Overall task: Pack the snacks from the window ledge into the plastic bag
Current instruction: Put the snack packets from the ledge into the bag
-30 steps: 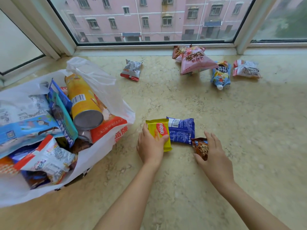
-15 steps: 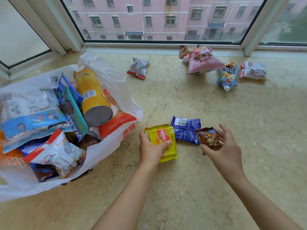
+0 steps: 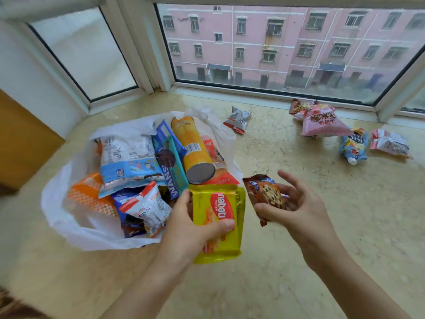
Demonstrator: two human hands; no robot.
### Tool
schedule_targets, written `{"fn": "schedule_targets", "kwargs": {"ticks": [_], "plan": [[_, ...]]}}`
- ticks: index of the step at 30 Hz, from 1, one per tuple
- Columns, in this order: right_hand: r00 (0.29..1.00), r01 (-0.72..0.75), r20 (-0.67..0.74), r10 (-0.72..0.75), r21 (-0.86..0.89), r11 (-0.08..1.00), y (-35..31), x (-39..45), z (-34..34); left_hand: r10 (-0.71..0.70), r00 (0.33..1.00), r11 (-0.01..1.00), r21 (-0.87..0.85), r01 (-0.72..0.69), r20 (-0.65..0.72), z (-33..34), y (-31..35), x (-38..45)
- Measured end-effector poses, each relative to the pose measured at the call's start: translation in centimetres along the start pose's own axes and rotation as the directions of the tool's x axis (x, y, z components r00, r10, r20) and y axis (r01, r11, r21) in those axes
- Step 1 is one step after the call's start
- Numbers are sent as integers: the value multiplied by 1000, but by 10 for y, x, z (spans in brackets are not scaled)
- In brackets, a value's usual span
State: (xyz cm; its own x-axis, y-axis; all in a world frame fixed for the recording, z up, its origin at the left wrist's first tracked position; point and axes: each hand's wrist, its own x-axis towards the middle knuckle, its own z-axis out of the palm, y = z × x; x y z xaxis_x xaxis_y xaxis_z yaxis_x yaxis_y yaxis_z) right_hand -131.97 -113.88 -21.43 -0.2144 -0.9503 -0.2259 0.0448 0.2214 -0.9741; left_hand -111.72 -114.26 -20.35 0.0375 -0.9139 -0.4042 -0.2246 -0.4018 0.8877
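My left hand (image 3: 195, 229) grips a yellow wafer packet (image 3: 220, 203) and holds it in the air at the right edge of the white plastic bag (image 3: 69, 222). My right hand (image 3: 299, 210) pinches a brown chocolate-chip cookie packet (image 3: 266, 194) just right of the yellow one, above the marble ledge (image 3: 299, 261). The bag lies open on the ledge, full of snacks, among them a yellow chip can (image 3: 193, 148). The blue packet seen earlier is out of view.
Loose snacks lie by the window: a grey-red packet (image 3: 238, 118), a pink bag (image 3: 322, 123) with a brown packet (image 3: 299, 105) behind it, a blue pouch (image 3: 353, 146) and a white-red packet (image 3: 388, 143). The window frame bounds the ledge at the back.
Both hands have lifted their packets off the ledge and moved left toward the bag. The view has swung left, and the blue packet is no longer seen.
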Motion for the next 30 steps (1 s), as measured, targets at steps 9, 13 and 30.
{"fn": "schedule_targets", "kwargs": {"ticks": [9,13,30], "plan": [[918,392,163,-361,-236,889,-36,-3,115,123,966,990,99,-102,-230,-132,30,24],[884,467,188,-428,-395,791,-30,13,156,161,961,976,180,-121,-226,-153,20,69],[709,499,345,-616,-862,92,30,69,211,443,888,-143,988,-65,123,-137,-25,98]]}}
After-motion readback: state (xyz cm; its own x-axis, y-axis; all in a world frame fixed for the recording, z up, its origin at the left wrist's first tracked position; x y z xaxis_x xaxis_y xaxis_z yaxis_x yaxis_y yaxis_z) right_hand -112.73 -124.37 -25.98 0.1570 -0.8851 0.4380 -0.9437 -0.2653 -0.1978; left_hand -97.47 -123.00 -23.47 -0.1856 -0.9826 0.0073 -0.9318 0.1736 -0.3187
